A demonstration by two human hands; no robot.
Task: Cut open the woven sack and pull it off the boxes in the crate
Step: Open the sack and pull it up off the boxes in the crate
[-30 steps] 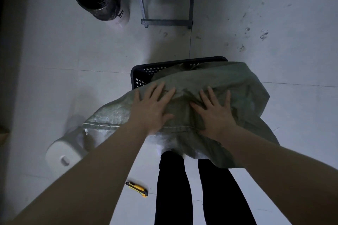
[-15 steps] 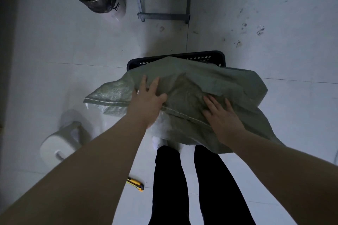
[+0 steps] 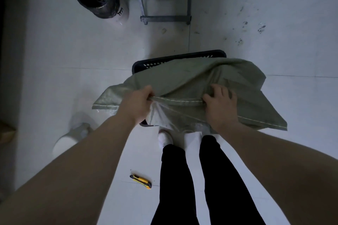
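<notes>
A grey-green woven sack (image 3: 184,80) is draped over a black slotted crate (image 3: 180,59) on the floor and covers most of it. Only the crate's far rim and its left corner show; whatever is inside is hidden. My left hand (image 3: 136,104) grips the sack's stitched hem on the left. My right hand (image 3: 220,103) grips the same hem on the right. The hem runs taut between both hands, and pale inner lining shows below it.
A yellow-and-black utility knife (image 3: 140,181) lies on the white tiled floor left of my legs (image 3: 192,179). A white roll (image 3: 68,142) lies at the left. A black-bagged bin (image 3: 100,0) and a table's metal leg frame (image 3: 165,17) stand beyond the crate.
Both hands went from lying flat on the sack to gripping its hem. The hem has been gathered and pulled toward me, baring the pale inner side.
</notes>
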